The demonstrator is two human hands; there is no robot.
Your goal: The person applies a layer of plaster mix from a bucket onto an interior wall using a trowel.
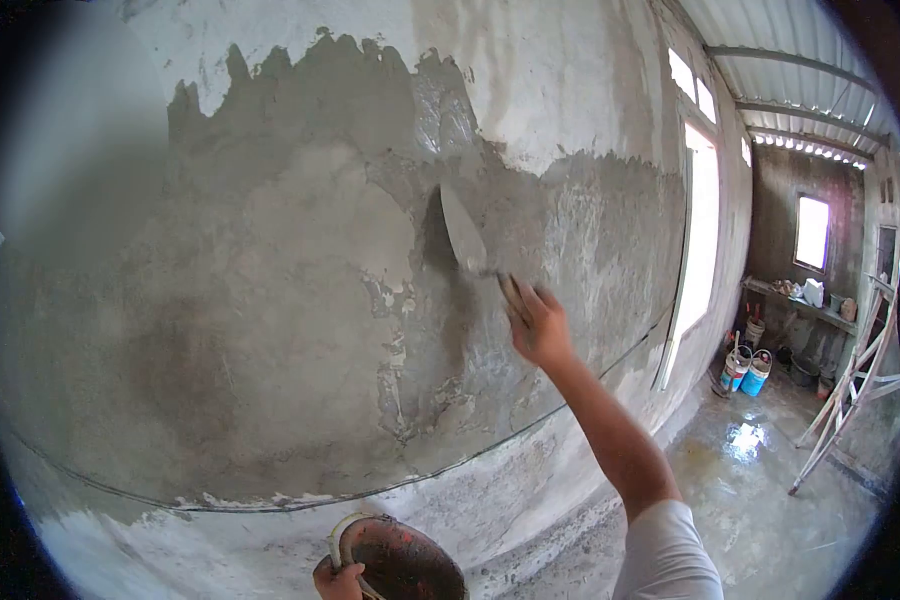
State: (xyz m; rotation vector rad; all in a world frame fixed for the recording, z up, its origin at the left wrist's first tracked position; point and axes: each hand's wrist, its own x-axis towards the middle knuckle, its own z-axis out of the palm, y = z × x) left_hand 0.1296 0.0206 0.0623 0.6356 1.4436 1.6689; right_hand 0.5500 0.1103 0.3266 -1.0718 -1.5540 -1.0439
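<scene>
My right hand (540, 325) is closed round the handle of a pointed trowel (462, 230), its blade angled up and left close against the wall. Wet grey plaster (300, 220) covers much of the wall around the blade, with a ragged upper edge and rough patches just left of the trowel. Low in the view, my left hand (338, 580) grips the pale handle of a dark reddish bucket (410, 560). The bucket is tilted toward me, its inside smeared, and its lower part is cut off by the frame.
A stepladder (855, 385) leans at the right. Several buckets, one of them a blue bucket (757, 373), stand on the wet floor (740, 490) near the far corner. A shelf (805, 305) there holds bags and containers. A bright window opening (698, 240) breaks the plastered wall.
</scene>
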